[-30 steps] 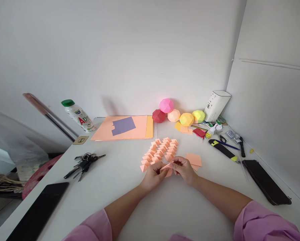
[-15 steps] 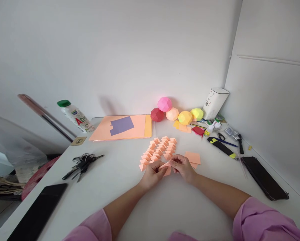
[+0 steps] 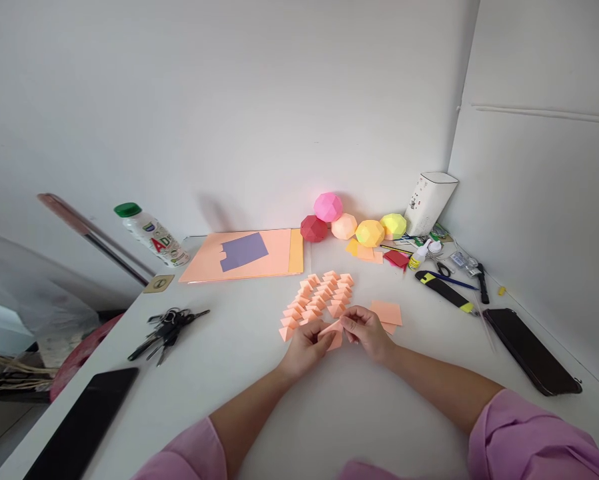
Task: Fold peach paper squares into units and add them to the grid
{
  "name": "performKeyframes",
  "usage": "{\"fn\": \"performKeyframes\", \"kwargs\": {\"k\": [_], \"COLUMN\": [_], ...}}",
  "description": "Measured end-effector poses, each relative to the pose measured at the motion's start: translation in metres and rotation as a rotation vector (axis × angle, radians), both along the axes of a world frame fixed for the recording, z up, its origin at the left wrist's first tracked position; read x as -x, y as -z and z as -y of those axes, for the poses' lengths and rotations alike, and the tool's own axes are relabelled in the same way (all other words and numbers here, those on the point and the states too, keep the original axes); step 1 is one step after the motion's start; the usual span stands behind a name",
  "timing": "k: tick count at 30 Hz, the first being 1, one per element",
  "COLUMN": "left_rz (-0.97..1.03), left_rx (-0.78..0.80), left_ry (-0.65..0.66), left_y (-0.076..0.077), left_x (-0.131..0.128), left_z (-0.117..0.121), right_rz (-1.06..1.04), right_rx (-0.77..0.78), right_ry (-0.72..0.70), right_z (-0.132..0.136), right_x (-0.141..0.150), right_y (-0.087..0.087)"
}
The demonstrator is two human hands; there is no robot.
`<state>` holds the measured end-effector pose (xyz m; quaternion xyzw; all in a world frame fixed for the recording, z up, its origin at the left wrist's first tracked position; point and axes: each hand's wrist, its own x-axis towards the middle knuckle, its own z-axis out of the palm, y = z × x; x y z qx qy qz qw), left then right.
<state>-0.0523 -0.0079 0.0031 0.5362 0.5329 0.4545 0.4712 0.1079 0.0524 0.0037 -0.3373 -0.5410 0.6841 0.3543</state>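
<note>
A partly folded piece of peach paper [image 3: 335, 341] is held between my two hands above the table. My left hand [image 3: 307, 345] pinches its left side, thumb on top. The fingertips of my right hand [image 3: 367, 331] grip its upper right edge, and my fingers hide part of the folds. Just beyond my hands stand several small folded peach paper units [image 3: 315, 300] in slanting rows. Flat peach paper squares [image 3: 386, 313] lie right of my right hand.
Behind sit several faceted paper balls [image 3: 343, 227]. Peach sheets [image 3: 199, 260] with a purple cut piece [image 3: 244, 251] lie back left. Keys [image 3: 169, 330], a black phone-like slab [image 3: 84, 420] and a bottle [image 3: 152, 233] are left; a utility knife [image 3: 444, 291] and black case [image 3: 532, 353] right.
Both hands keep their pinch on the peach paper, almost in the same place. The whole view has shifted slightly.
</note>
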Motion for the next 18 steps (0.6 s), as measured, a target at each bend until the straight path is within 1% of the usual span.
{"fn": "performKeyframes", "kwargs": {"k": [7,15,18], "left_rz": [0.016,0.021,0.013], "left_rx": [0.013,0.04,0.017], "left_ry": [0.013,0.006,0.009], "left_y": [0.0024,-0.0044,-0.0037], "left_x": [0.0009,0.0,0.0001], "left_z": [0.0004,0.0007,0.0005], "right_rz": [-0.018,-0.059,-0.016], "right_rx": [-0.008,0.019,-0.032], "right_ry": [-0.008,-0.035,-0.066], "right_z": [-0.0002,0.002,0.0038], "right_x": [-0.0007,-0.0007,-0.0011], "right_y": [0.0016,-0.001,-0.0013]}}
